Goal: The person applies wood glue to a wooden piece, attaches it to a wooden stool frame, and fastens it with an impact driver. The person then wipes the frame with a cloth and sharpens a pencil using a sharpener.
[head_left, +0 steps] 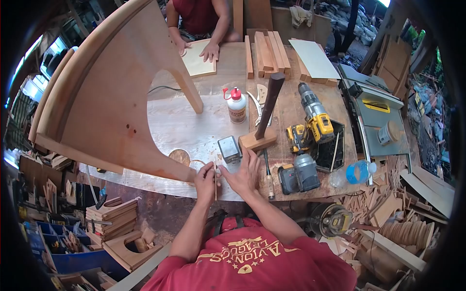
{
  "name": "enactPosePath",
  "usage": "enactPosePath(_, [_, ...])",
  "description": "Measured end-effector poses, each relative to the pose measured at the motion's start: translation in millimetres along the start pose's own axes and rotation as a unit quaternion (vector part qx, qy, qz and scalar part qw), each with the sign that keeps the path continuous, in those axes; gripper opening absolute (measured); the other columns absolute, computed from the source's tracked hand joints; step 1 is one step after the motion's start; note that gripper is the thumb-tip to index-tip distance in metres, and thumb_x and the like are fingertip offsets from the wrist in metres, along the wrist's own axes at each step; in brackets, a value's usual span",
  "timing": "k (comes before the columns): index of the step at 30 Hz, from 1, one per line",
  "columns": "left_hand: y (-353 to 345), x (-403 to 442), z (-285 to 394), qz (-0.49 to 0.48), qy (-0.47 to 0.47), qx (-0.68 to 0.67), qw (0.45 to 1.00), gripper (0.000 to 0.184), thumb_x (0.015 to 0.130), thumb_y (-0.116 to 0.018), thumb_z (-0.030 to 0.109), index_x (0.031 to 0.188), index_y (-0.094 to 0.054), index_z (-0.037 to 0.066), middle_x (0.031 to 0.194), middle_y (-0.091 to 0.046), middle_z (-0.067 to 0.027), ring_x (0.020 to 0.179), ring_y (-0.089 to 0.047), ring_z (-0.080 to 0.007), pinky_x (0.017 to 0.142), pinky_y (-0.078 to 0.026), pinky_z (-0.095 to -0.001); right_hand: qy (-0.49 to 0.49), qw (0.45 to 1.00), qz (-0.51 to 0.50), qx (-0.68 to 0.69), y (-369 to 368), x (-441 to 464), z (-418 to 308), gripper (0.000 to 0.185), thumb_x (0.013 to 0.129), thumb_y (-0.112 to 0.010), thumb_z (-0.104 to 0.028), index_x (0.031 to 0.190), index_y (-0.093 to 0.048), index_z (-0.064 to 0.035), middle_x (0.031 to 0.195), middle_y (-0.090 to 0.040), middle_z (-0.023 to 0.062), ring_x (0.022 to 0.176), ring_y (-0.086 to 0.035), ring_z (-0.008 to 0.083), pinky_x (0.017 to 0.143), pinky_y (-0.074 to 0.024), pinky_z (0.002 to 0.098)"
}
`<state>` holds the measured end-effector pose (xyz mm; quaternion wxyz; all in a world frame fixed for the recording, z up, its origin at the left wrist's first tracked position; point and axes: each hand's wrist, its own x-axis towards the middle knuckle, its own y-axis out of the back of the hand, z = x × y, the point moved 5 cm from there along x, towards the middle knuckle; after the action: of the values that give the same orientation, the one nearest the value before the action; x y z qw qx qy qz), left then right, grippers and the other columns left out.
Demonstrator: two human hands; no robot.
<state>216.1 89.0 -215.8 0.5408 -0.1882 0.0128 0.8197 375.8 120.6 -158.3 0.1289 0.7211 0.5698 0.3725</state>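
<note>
My left hand (206, 181) is closed around a thin wooden stick (216, 188) held upright near the table's front edge. My right hand (241, 173) is just right of it, fingers stretched out and the thumb close to the stick; whether it touches cannot be told. Beyond my right fingertips a wooden mallet (259, 140) stands on its head, handle up. A small square block with a grey top (229, 148) lies between the hands and the mallet. To the right of my right hand lies a chisel (270, 180). A large curved wooden panel (111, 92) rises at left, its lower end beside my left hand.
A glue bottle (236, 107), pliers (256, 107) and yellow power drills (318, 119) are on the table. Wooden blocks (272, 53) are stacked at the back. Opposite me, a co-worker's hands (210, 51) rest on a pale board (198, 62). A plastic bottle (358, 172) lies at right.
</note>
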Motion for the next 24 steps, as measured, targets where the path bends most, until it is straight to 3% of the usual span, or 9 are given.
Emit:
enactPosePath(7, [32.3, -63.6, 29.5, -0.046, 0.014, 0.019, 0.999, 0.037, 0.095, -0.063, 0.009, 0.127, -0.055, -0.005, 0.104, -0.065, -0.0084, 0.074, -0.063, -0.0117, 0.057, -0.053, -0.0234, -0.044, 0.994, -0.018, -0.097, -44.1, 17.6, 4.1, 0.087, 0.070, -0.081, -0.039, 0.138, -0.043, -0.0001, 0.119, -0.052, 0.0172, 0.106, -0.048, 0.0351, 0.093, -0.0411, 0.0448])
enactPosePath(9, [52.9, -74.7, 35.7, -0.056, 0.003, 0.053, 0.997, 0.033, 0.094, -0.064, 0.009, 0.124, -0.059, -0.005, 0.100, -0.067, -0.0075, 0.071, -0.064, -0.0122, 0.058, -0.052, -0.0233, -0.040, 0.998, -0.048, -0.010, -32.7, 12.9, 7.1, 0.079, 0.067, -0.083, -0.033, 0.133, -0.051, -0.0017, 0.115, -0.056, 0.0169, 0.107, -0.053, 0.0344, 0.095, -0.0432, 0.0437])
enactPosePath(11, [70.9, -82.2, 57.0, -0.106, -0.096, 0.164, 0.976, 0.026, 0.092, -0.064, 0.006, 0.117, -0.064, -0.002, 0.093, -0.069, -0.0091, 0.069, -0.065, -0.0128, 0.059, -0.053, -0.0259, -0.017, 0.986, -0.113, 0.124, -2.7, 6.0, 9.3, 0.075, 0.066, -0.084, -0.029, 0.130, -0.055, -0.0019, 0.115, -0.058, 0.0178, 0.110, -0.055, 0.0330, 0.096, -0.0439, 0.0424])
enactPosePath(12, [78.7, -86.1, 69.2, -0.129, -0.146, 0.217, 0.957, 0.022, 0.092, -0.064, 0.004, 0.113, -0.067, -0.001, 0.089, -0.070, -0.0099, 0.067, -0.065, -0.0130, 0.059, -0.053, -0.0271, -0.036, 0.953, -0.180, 0.242, 9.1, 1.3, 11.9, 0.075, 0.064, -0.085, -0.024, 0.130, -0.058, -0.0019, 0.119, -0.060, 0.0154, 0.114, -0.057, 0.0280, 0.099, -0.0443, 0.0388])
enactPosePath(15, [79.7, -100.6, 120.4, -0.194, -0.334, 0.308, 0.869, 0.019, 0.088, -0.067, 0.002, 0.107, -0.069, 0.000, 0.083, -0.071, -0.0112, 0.069, -0.068, -0.0160, 0.062, -0.053, -0.0297, -0.127, 0.835, -0.340, 0.414, 50.2, -24.5, -14.9, 0.078, 0.064, -0.087, -0.021, 0.134, -0.057, -0.0022, 0.124, -0.061, 0.0110, 0.116, -0.057, 0.0219, 0.100, -0.0439, 0.0336])
enactPosePath(16, [78.3, -103.6, 128.9, -0.218, -0.354, 0.311, 0.855, 0.021, 0.085, -0.068, -0.001, 0.105, -0.069, 0.001, 0.088, -0.071, -0.0134, 0.073, -0.070, -0.0219, 0.064, -0.054, -0.0310, -0.064, 0.852, -0.372, 0.364, 54.8, -28.7, -11.1, 0.080, 0.063, -0.088, -0.020, 0.135, -0.056, -0.0032, 0.124, -0.061, 0.0080, 0.115, -0.057, 0.0194, 0.101, -0.0440, 0.0316])
enactPosePath(19, [69.0, -119.8, 154.7, -0.294, -0.413, 0.320, 0.800, 0.020, 0.082, -0.070, -0.002, 0.101, -0.069, 0.002, 0.089, -0.071, -0.0124, 0.077, -0.070, -0.0267, 0.066, -0.055, -0.0326, -0.098, 0.813, -0.381, 0.428, 66.2, -48.3, -35.4, 0.078, 0.062, -0.088, -0.019, 0.133, -0.058, -0.0036, 0.123, -0.062, 0.0076, 0.118, -0.055, 0.0177, 0.102, -0.0425, 0.0318])
enactPosePath(24, [73.5, -130.3, 154.2, -0.340, -0.427, 0.354, 0.759, 0.020, 0.080, -0.071, 0.001, 0.099, -0.069, 0.006, 0.092, -0.071, -0.0116, 0.079, -0.069, -0.0290, 0.067, -0.055, -0.0352, -0.053, 0.838, -0.338, 0.424, 70.6, -77.0, -61.0, 0.074, 0.063, -0.088, -0.020, 0.130, -0.061, -0.0045, 0.119, -0.063, 0.0071, 0.112, -0.058, 0.0176, 0.099, -0.0439, 0.0316])
